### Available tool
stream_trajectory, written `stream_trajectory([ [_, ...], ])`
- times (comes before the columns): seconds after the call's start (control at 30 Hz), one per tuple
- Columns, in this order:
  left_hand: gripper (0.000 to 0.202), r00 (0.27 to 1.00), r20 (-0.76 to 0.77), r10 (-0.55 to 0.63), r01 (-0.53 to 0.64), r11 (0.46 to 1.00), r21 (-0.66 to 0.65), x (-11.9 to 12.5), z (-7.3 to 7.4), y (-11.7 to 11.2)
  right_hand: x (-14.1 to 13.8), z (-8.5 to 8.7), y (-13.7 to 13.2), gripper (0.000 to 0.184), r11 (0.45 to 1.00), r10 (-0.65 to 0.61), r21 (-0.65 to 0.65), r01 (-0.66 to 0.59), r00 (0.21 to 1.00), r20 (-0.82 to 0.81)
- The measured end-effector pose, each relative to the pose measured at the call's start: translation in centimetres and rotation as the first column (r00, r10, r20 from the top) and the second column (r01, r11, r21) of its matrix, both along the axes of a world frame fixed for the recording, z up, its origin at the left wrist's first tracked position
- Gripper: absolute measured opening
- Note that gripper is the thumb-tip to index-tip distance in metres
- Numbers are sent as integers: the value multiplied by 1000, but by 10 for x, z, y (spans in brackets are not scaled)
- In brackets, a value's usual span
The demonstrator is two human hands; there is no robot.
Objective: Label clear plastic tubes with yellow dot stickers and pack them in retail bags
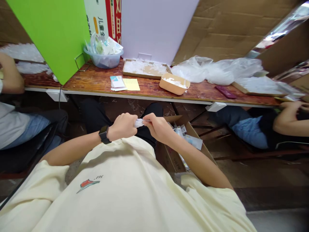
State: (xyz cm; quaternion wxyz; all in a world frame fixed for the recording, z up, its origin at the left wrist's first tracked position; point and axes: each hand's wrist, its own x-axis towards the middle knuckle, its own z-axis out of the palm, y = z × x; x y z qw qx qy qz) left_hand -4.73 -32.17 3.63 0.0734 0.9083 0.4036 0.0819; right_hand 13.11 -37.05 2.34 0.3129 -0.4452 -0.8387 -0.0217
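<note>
My left hand, with a black smartwatch on its wrist, and my right hand meet above my lap. Both grip a small whitish translucent plastic piece, and its exact shape is too small to tell. Fingers hide part of it. Just below my right forearm, an open cardboard box holds several packets of clear plastic and paper.
A wooden table edge runs ahead, bearing a cardboard tray, a tan dish, a plastic tub, papers and plastic bags. Co-workers sit at both sides, with an arm at left and right.
</note>
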Motion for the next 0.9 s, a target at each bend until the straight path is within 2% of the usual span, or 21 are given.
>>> stream_trajectory([
  [0.1, 15, 1000, 11, -7, 7, 1000, 6, 0, -2, 2, 2, 3, 0, 7, 999, 37, 12, -36, 989, -144],
  [0.23, 15, 1000, 14, 18, -18, 1000, -5, -1, -3, 3, -1, 2, -3, 4, 991, 17, -116, -63, 932, -362],
  [0.3, 15, 999, 15, 28, -28, 999, -18, -1, -3, 4, -6, 0, -5, 3, 984, 17, -157, -83, 924, -381],
  [0.43, 17, 999, 18, 40, -40, 999, 0, 1, -2, 3, -15, -7, -5, 3, 985, 14, -150, -86, 905, -425],
  [0.7, 19, 991, 60, 122, -129, 984, 121, 7, 3, -2, -23, -20, -2, 13, 966, -49, -219, -140, 729, -683],
  [0.9, 21, 985, 115, 125, -148, 965, 218, 11, -1, -2, -25, -25, 1, 19, 954, -72, -241, -177, 647, -759],
])
